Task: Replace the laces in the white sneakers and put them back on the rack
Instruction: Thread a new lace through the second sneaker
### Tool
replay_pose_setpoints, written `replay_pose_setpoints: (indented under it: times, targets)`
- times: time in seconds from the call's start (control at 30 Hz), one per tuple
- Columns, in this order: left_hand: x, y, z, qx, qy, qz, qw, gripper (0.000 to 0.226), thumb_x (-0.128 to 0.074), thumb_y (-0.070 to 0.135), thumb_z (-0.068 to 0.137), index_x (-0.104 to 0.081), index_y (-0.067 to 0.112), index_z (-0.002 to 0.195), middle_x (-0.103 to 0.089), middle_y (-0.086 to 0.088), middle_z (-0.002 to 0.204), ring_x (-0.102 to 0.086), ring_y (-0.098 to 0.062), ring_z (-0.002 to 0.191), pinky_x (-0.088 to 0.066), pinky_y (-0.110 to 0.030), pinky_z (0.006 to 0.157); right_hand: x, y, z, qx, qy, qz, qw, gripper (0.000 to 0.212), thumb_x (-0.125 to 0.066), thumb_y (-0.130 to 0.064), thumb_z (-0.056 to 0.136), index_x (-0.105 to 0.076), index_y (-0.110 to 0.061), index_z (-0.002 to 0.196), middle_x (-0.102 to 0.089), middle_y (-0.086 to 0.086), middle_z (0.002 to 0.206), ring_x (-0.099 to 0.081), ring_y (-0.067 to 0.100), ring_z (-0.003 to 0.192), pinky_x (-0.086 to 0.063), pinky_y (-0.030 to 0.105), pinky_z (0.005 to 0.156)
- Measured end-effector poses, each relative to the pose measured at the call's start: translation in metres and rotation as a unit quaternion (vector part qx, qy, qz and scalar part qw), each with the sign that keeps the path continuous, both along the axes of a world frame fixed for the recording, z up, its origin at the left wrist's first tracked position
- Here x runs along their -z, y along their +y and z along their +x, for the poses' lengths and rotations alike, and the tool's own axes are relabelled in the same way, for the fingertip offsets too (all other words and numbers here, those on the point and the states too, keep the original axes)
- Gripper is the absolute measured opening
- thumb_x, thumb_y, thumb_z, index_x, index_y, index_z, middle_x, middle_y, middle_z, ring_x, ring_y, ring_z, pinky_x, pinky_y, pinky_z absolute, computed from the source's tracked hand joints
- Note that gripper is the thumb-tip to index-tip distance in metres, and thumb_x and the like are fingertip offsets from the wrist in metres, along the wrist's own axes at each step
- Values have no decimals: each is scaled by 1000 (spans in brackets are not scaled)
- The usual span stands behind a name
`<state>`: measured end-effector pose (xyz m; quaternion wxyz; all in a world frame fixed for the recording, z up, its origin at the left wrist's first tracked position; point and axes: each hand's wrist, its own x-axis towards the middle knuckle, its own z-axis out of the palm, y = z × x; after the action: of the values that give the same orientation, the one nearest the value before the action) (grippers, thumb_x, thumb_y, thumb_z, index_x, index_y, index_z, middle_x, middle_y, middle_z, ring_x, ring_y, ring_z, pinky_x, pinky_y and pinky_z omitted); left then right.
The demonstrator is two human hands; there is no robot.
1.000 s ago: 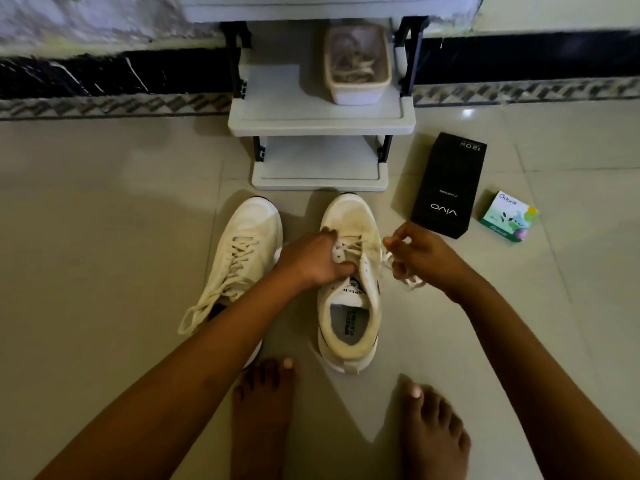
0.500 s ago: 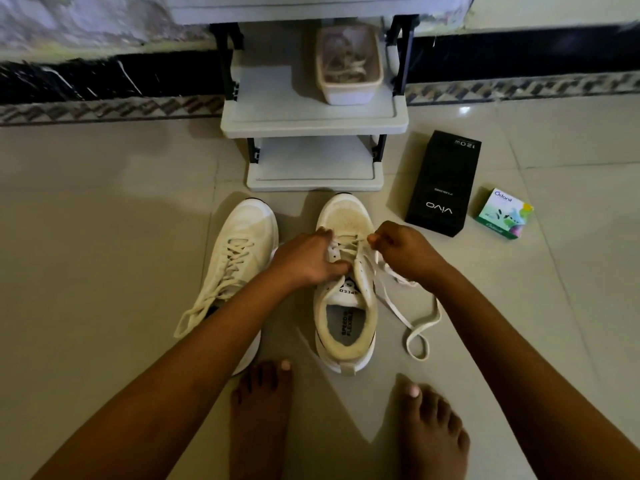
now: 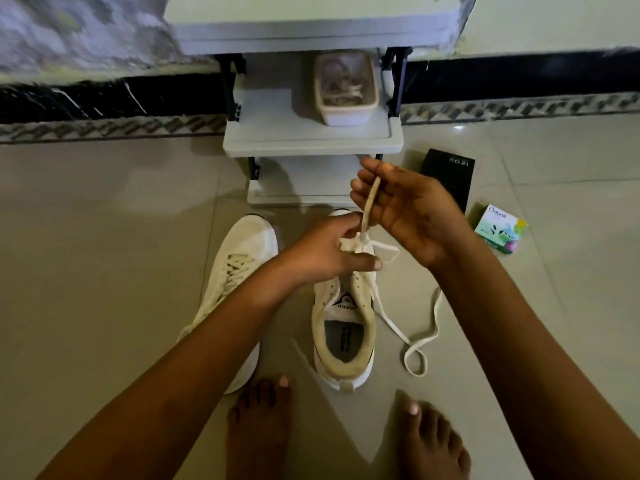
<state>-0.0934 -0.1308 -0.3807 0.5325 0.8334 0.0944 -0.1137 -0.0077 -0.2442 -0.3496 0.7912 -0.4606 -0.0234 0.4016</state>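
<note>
A black carton lies on the pale floor tiles, a small green Odonil box just beside it. Dark marble skirting lines the wall

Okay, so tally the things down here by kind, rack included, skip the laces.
Sneakers: 2, left and right
Boxes: 2, black and green-white
Tub: 1
Rack: 1
Total: 6
</note>
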Motion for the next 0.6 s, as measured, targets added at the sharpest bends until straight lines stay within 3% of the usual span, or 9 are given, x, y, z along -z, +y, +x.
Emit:
replay_pose_setpoints:
  times: [0.07,0.13,0.2,0.27,0.37,0.47,0.6]
  targets:
    - [-3,-5,-1,2,6,-53,999,30,-57,27,93,-60,7,115,-63,-6,112,-58,-16,108,-45,-26,94,-1,-2,2,12,-13,-24,1000,28,-44,-15,96,-54,-4,119,-60,4,93,-63,16,86,-55,28,79]
    - [-5,1,-6,-23,13,-57,998,32,-39,26,100,-61,3,99,-62,-11,97,-59,-14,93,-44,-14,84,6,-8,9,49,-70,-145,986,30,-46,-20,96,-55,-7,121,-56,0,92,-57,14,84,-50,27,75]
    - [-7,19,-13,-37,31,2,999,34,-33,31,101,-57,14,83,-60,-4,85,-56,-9,81,-44,-18,76,19,-14,16,103,-136,-285,943,27,-47,-24,97,-56,-10,118,-53,-3,91,-54,15,89,-48,31,82]
    - [-4,40,-18,-43,46,42,997,33,-35,32,100,-51,20,74,-54,1,73,-52,-12,71,-41,-25,73,35,-19,17,113,-205,-363,902,23,-47,-23,97,-56,-13,116,-56,0,98,-54,15,91,-48,33,88]
    - [2,63,-23,-35,49,103,993,31,-42,27,99,-54,22,71,-52,3,67,-49,-13,66,-40,-32,73,65,-25,18,46,-307,-469,827,25,-51,-23,95,-57,-8,114,-58,12,108,-56,18,87,-47,33,84]
    - [8,71,-26,-30,54,166,984,24,-52,25,94,-66,29,74,-67,0,81,-61,-18,81,-47,-37,82,83,-32,20,-9,-370,-559,742,26,-54,-26,91,-63,-7,106,-59,16,114,-59,25,92,-49,34,80]
    - [9,65,-25,-53,40,178,982,10,-64,19,87,-74,22,88,-71,3,83,-63,-10,81,-47,-28,78,85,-40,17,-74,-387,-613,685,38,-63,-31,88,-58,-11,120,-45,13,129,-55,26,104,-43,30,79]
